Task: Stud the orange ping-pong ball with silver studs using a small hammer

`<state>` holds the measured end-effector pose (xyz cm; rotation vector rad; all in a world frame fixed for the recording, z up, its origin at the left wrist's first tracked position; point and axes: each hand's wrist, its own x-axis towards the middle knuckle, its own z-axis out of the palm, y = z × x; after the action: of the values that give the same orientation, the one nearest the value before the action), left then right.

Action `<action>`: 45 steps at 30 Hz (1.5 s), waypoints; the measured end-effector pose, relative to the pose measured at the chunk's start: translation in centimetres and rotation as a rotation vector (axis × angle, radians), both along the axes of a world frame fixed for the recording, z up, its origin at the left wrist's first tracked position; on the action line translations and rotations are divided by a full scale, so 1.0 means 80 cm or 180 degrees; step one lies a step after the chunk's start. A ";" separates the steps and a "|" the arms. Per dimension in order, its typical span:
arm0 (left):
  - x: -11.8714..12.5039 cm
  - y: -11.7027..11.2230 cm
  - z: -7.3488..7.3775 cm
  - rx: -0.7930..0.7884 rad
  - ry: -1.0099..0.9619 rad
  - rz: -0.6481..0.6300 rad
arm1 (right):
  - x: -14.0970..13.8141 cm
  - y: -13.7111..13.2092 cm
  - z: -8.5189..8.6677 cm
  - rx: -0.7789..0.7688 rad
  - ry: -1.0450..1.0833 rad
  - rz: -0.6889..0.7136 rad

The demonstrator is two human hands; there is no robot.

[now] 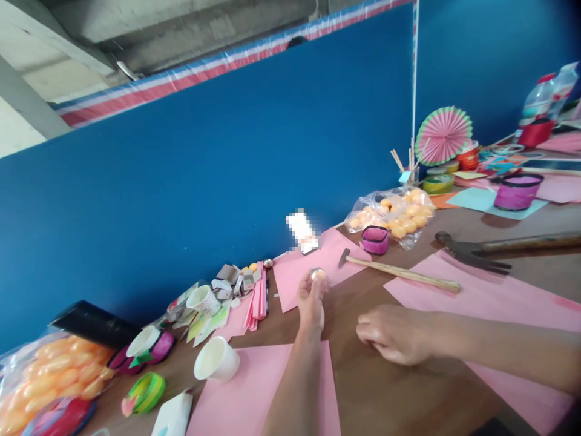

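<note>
My left hand (311, 303) is raised over the middle of the table, its thumb and fingers pinching a small shiny round ball (318, 275) that looks partly silvery and partly orange. Blur hides its finer detail. To the right, my right hand (393, 333) rests low over the brown tabletop with its fingers curled in, and nothing shows between them. A small hammer (399, 270) with a pale wooden handle lies beyond my right hand. Behind the ball, a pink paper sheet (290, 275) lies flat.
A white paper cup (216, 360) stands at left on another pink sheet (254, 387). A claw hammer (481, 247) lies at right. Bags of orange balls (403, 215) sit near the blue partition (227, 163). Purple ring-shaped containers (374, 240) and a pink paper fan (443, 135) stand at the back right.
</note>
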<state>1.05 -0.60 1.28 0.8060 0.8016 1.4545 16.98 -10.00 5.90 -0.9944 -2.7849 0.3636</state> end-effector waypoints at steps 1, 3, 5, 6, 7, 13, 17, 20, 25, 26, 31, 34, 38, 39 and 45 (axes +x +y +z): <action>0.000 0.000 0.000 -0.0033 -0.0026 0.0010 | -0.001 0.010 -0.001 -0.0082 0.0234 -0.0072; 0.000 -0.001 0.001 -0.0093 -0.0069 0.0005 | -0.004 0.034 0.002 -0.0222 0.0730 -0.0292; -0.001 -0.001 0.001 -0.0101 -0.0079 -0.0040 | -0.008 0.062 0.010 -0.0381 0.1271 -0.0553; -0.002 -0.001 0.001 -0.0078 -0.0080 -0.0073 | -0.011 0.077 0.015 -0.0455 0.1574 -0.0677; -0.002 -0.001 0.000 -0.0059 -0.0087 -0.0099 | -0.014 0.092 0.020 -0.0538 0.1839 -0.0799; -0.006 0.000 -0.005 -0.0179 -0.0242 -0.0032 | -0.032 0.143 0.006 -0.0325 0.2728 -0.1492; -0.005 -0.001 -0.005 -0.0188 -0.0275 -0.0033 | -0.034 0.143 -0.029 -0.0305 0.2893 -0.1624; -0.004 -0.001 -0.005 -0.0207 -0.0260 -0.0011 | -0.032 0.142 -0.045 -0.0383 0.3047 -0.1650; -0.004 -0.002 -0.004 -0.0234 -0.0213 -0.0023 | -0.032 0.141 -0.052 -0.0481 0.3247 -0.1629; -0.004 -0.002 -0.004 -0.0236 -0.0207 -0.0028 | -0.033 0.140 -0.052 -0.0469 0.3225 -0.1625; -0.004 -0.003 -0.001 -0.0239 -0.0168 -0.0031 | -0.036 0.134 -0.051 -0.0542 0.3159 -0.1567; -0.004 -0.004 -0.001 -0.0280 -0.0177 -0.0019 | -0.037 0.134 -0.052 -0.0633 0.3167 -0.1497; -0.005 -0.003 -0.003 -0.0227 -0.0212 -0.0086 | -0.040 0.136 -0.058 -0.0839 0.3259 -0.1423; -0.005 -0.003 -0.003 -0.0204 -0.0223 -0.0100 | -0.040 0.136 -0.059 -0.0856 0.3277 -0.1407; -0.005 -0.002 -0.004 -0.0081 -0.0246 -0.0153 | -0.039 0.134 -0.056 -0.0569 0.3314 -0.1453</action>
<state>0.61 -0.79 0.93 0.7405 0.7362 1.4215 13.90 0.69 1.44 -1.0221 -1.5783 0.7824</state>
